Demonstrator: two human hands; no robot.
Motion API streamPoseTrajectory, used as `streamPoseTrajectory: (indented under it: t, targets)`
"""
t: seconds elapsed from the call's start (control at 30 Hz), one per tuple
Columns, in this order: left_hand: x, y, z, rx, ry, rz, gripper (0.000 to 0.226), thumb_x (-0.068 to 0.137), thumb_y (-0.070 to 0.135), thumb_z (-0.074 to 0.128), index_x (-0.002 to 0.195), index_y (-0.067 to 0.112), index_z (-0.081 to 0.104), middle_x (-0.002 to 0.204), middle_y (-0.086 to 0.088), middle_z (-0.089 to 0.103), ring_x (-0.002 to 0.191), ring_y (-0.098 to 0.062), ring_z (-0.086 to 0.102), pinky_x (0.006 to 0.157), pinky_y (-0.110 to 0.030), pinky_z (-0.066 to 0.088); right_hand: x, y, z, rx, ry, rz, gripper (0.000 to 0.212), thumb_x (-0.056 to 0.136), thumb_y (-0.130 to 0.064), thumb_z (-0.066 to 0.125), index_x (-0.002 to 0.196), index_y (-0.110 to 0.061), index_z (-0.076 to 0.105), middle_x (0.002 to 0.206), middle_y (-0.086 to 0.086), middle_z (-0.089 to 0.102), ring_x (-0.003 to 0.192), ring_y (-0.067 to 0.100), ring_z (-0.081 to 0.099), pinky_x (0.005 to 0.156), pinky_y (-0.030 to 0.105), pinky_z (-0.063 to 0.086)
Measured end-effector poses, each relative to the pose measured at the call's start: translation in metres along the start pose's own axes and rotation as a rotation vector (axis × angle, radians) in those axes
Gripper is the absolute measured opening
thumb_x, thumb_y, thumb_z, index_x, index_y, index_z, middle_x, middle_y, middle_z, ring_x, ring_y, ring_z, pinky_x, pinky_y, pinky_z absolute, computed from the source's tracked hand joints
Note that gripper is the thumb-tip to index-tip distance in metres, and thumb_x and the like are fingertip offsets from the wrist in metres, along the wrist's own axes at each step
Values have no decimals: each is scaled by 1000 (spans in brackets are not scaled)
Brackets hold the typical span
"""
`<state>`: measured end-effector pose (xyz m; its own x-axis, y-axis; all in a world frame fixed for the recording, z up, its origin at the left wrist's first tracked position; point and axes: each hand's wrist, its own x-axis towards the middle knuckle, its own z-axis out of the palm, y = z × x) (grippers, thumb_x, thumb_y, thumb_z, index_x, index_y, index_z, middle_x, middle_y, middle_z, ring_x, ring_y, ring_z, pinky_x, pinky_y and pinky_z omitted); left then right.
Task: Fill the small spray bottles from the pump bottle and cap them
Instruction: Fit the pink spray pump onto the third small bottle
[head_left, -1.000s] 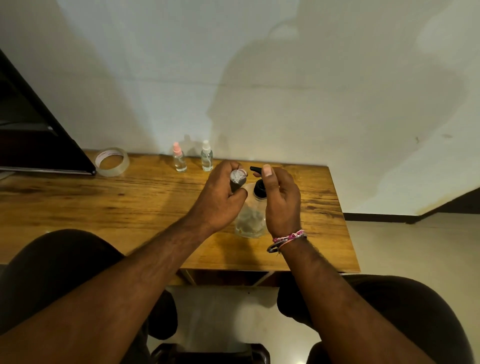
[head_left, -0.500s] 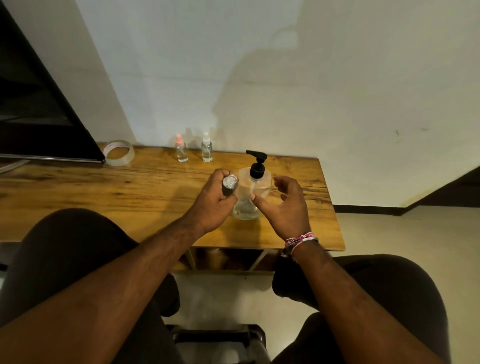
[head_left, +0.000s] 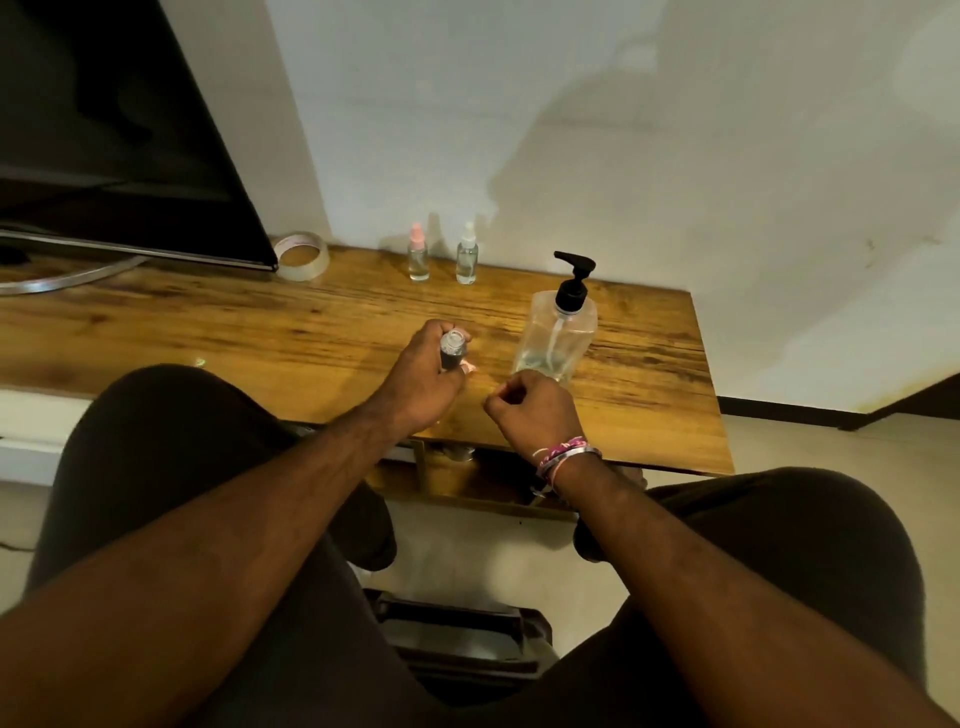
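Note:
My left hand (head_left: 423, 371) grips a small clear spray bottle (head_left: 452, 349) upright over the wooden table (head_left: 260, 322), its open mouth facing up with no cap on. A small pale pink bit (head_left: 467, 368) shows by that hand's fingers; what it is I cannot tell. My right hand (head_left: 535, 410) hovers near the table's front edge with fingers curled, nothing visible in them. The clear pump bottle (head_left: 558, 338) with a black pump head stands just behind it, untouched. Two capped small bottles stand at the back, one pink-topped (head_left: 418, 257) and one white-topped (head_left: 466, 257).
A roll of clear tape (head_left: 302, 257) lies at the back left beside a dark TV screen (head_left: 114, 135) on its stand. The table's right edge (head_left: 709, 389) drops to a tiled floor. My knees sit under the front edge.
My right hand has left the pump bottle and drawn back toward me, curling shut. My left hand has lowered the small bottle and moved it left, away from the pump spout.

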<state>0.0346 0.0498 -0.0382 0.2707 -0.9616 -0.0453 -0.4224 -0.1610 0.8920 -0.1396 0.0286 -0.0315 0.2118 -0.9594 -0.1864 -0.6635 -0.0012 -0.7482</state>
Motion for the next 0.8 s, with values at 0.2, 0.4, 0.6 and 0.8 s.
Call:
streamPoseTrajectory:
  t: [0.2, 0.4, 0.6, 0.8]
  targets:
    - [10, -29, -14, 53, 58, -76, 44, 92, 1, 70, 129, 21, 55, 128, -2, 63, 118, -14, 63, 101, -32, 54, 30, -16, 46, -102, -53, -73, 19, 88, -29, 76, 100, -14, 75, 100, 6, 76, 91, 22, 69, 80, 29, 55]
    - [16, -50, -19, 62, 60, -88, 41, 91, -1, 70, 120, 23, 53, 123, 0, 64, 113, -14, 64, 87, -13, 48, 52, -7, 68, -222, 18, -150, 29, 92, -33, 69, 108, -10, 68, 110, 12, 65, 103, 30, 63, 83, 33, 48]
    - [25, -59, -14, 98, 18, -107, 34, 95, 3, 68, 125, 18, 58, 124, 0, 63, 110, -9, 61, 79, 1, 42, 71, 0, 76, -234, 18, -112, 44, 94, -51, 68, 111, -12, 59, 105, 14, 73, 98, 35, 68, 73, 33, 47]
    - [27, -60, -14, 121, -7, -125, 39, 93, 0, 66, 125, 20, 58, 125, 2, 60, 111, -10, 60, 81, -3, 42, 88, -12, 83, -254, 0, -25, 53, 88, -54, 75, 114, -11, 57, 105, 17, 73, 98, 39, 70, 75, 37, 54]
